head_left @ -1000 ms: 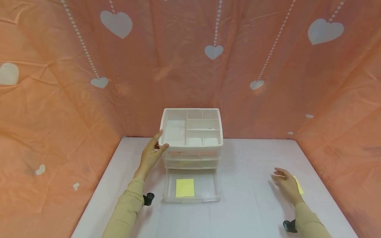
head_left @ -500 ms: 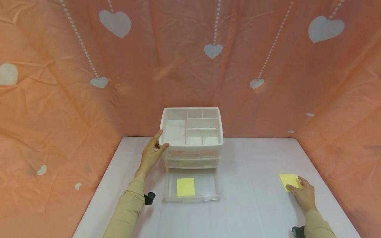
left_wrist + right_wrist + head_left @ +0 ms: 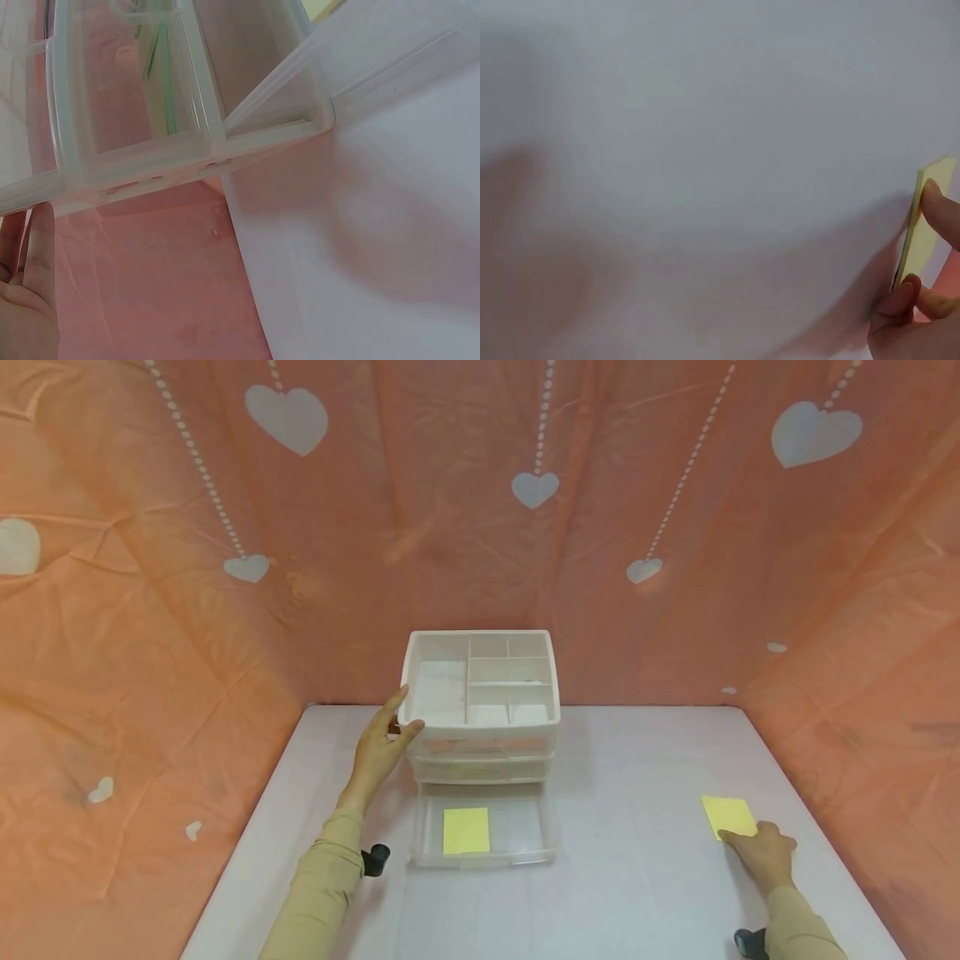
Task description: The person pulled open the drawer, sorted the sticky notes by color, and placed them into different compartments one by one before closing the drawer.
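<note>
A white plastic drawer organizer (image 3: 483, 727) stands on the table, its divided top facing up. Its bottom drawer (image 3: 517, 827) is pulled out, with a yellow sticky note pad (image 3: 466, 832) lying in it. My left hand (image 3: 375, 756) grips the organizer's front left top corner, thumb at the front and fingers along the side; in the left wrist view part of the hand (image 3: 30, 292) shows beneath the frame. Off to the right, my right hand (image 3: 767, 858) pinches another yellow sticky note pad (image 3: 729, 816) by its edge. The right wrist view shows that pad's thickness between thumb and fingers.
White cloth covers the table (image 3: 622, 877). An orange curtain (image 3: 465, 527) with white hearts encloses it at the back and both sides. Something green (image 3: 165, 82) shows inside a closed drawer in the left wrist view.
My right hand has moved slightly right and toward me and taken hold of the yellow sticky note pad. The left hand keeps its grip on the organizer's corner.
</note>
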Motion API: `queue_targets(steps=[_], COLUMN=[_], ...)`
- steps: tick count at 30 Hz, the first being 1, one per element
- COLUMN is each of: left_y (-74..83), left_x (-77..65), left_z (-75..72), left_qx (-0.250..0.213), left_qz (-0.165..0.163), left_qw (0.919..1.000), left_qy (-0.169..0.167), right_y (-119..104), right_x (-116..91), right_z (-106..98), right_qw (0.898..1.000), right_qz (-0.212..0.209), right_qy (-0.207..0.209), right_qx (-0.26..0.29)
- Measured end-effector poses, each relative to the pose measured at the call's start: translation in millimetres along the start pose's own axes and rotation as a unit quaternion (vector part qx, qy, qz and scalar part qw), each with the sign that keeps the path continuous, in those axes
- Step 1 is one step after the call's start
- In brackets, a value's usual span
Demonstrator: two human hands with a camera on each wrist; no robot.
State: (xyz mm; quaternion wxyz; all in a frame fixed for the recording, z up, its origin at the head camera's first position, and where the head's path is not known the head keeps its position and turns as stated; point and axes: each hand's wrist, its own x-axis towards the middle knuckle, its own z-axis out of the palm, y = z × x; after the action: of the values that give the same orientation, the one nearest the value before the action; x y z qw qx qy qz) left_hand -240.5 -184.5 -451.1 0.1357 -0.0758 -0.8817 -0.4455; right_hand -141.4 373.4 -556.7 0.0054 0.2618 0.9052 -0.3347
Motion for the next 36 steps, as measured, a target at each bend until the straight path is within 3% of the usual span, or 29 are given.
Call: queue_targets(steps=[5,20,24,29,36], left_y=[-1.1,-3.7,-2.7,-1.7,-1.5], left_x=[0.2,1.7,1.9,1.3,0.7], left_z=[0.8,3.0,2.9,2.7,2.2], left_qx=[0.003,-0.001,-0.005,-0.009,-0.007], left_qz=[0.004,0.004,0.005,0.003,0.003], left_qw=[1.0,0.9999,0.9999,0.9999,1.0], left_qy=[0.008,0.011,0.01,0.006,0.006], right_y=[1,11,9,9,7], right_x=[-1,-1,-1,-4,-9], right_z=[-2,6,5,4,3], right_qw=[1.0,0.992,0.983,0.963,0.948], right_qz=[0.02,0.053,0.075,0.086,0.086], right_qy=[0.004,0.049,0.071,0.088,0.082], right_qx=[-0.002,0.105,0.15,0.24,0.295])
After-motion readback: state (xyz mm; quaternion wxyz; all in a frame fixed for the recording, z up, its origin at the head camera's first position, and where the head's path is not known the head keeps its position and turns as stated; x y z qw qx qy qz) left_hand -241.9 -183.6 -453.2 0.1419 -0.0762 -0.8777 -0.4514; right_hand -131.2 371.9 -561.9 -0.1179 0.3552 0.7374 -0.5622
